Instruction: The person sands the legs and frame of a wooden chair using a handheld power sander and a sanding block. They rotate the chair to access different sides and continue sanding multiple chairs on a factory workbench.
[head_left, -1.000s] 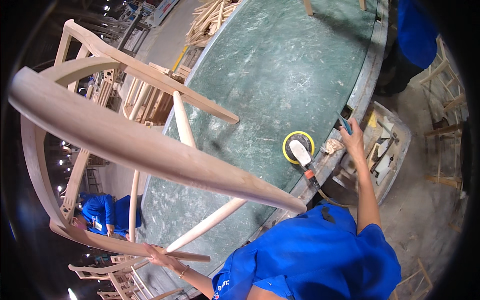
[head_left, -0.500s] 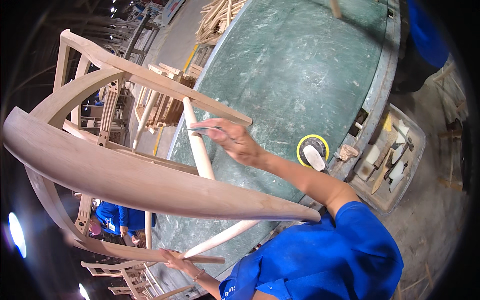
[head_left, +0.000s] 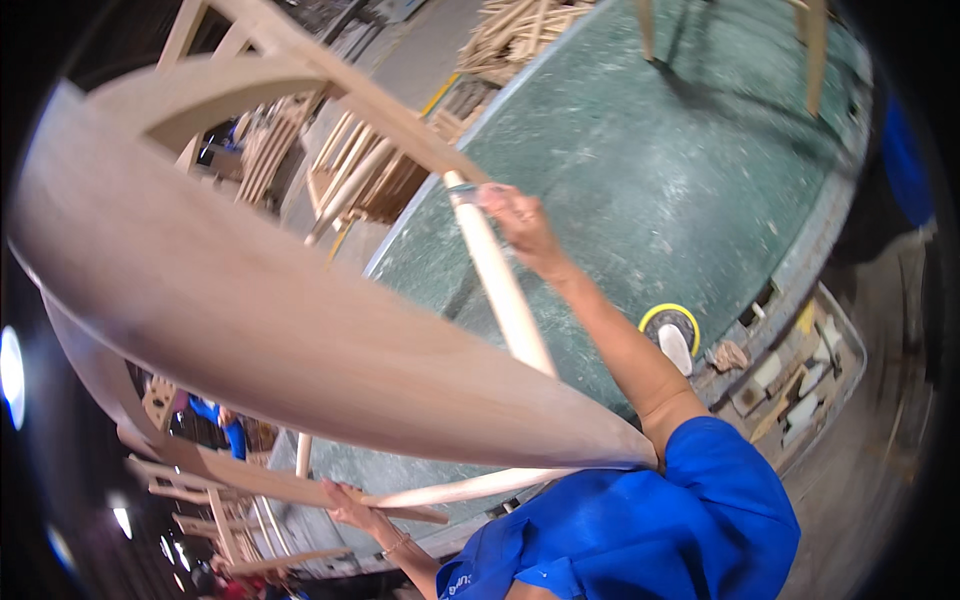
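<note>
A pale wooden chair frame with a broad curved rail lies tilted across the front of me, its round stretchers joining the legs. My right hand pinches a thin, greyish folded sheet that looks like sandpaper. That sheet presses against the upper stretcher, close to where it meets the far leg. Lower left, my left hand grips the near leg beside the other stretcher's joint. Part of its fingers is hidden behind the wood.
Under the frame is a green worktable. A round sander with a yellow rim sits on it near a crumpled brown piece. A tray of tools adjoins the right edge. Wooden legs stand at the far end; stacked wood lies beyond.
My right hand has moved with the sheet along the stretcher to the joint at the far leg. The chair frame appears larger and tilted differently. My left hand stays on the near leg.
</note>
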